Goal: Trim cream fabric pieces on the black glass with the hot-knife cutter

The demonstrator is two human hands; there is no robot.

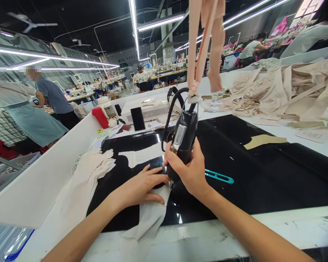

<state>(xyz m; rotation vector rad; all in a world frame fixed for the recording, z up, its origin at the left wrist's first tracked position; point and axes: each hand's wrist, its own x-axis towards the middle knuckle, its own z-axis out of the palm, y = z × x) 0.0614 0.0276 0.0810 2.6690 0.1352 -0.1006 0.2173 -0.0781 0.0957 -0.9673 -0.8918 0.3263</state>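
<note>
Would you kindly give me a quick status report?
Left hand flat on white fabric. Right hand grips black cutter. Teal snips lie beside.

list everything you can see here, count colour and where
black work mat: one, black, across the white table
pale fabric piece: one, off-white, under the left hand at the table's front edge
handheld tool: one, black with a cable, upright over the fabric
snips: one, teal, on the mat right of the tool
cut fabric stack: one, cream, left on the mat
phone: one, black, propped farther back
beige garments: a heap, far right
other people: several, in the background
left hand: flat on the fabric
right hand: gripping the tool
</note>
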